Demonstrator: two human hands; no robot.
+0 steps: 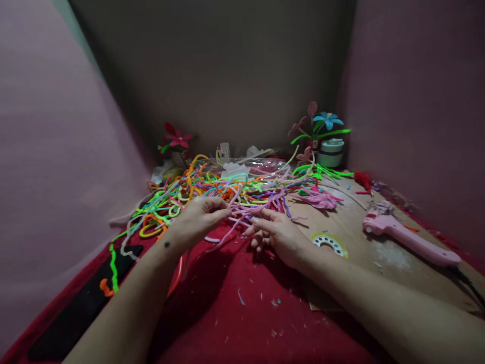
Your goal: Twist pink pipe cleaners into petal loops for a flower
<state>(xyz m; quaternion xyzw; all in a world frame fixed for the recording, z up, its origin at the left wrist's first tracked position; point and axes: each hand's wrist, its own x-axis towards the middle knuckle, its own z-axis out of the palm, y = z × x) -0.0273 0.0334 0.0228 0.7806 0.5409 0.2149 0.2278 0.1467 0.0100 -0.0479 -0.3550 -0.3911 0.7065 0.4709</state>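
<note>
My left hand (202, 217) is closed, thumb pressed to the fingers, at the near edge of a tangled pile of colourful fuzzy stems (227, 189). A pinkish-purple stem (231, 232) lies by its fingertips; whether it is pinched there is too small to tell. Just to the right is my right hand (275, 232), its fingers loosely bent and spread, the thumb near the index finger. Pink and purple stems lie behind its fingertips. A small gap separates the two hands, above the red cloth (235, 313).
A pink glue gun (413, 240) and a yellow-rimmed tape roll (329, 244) lie on the board (356, 258) at right. A black flat object (83, 308) lies at left. Flower figures (328, 120) and a pale container (330, 153) stand behind.
</note>
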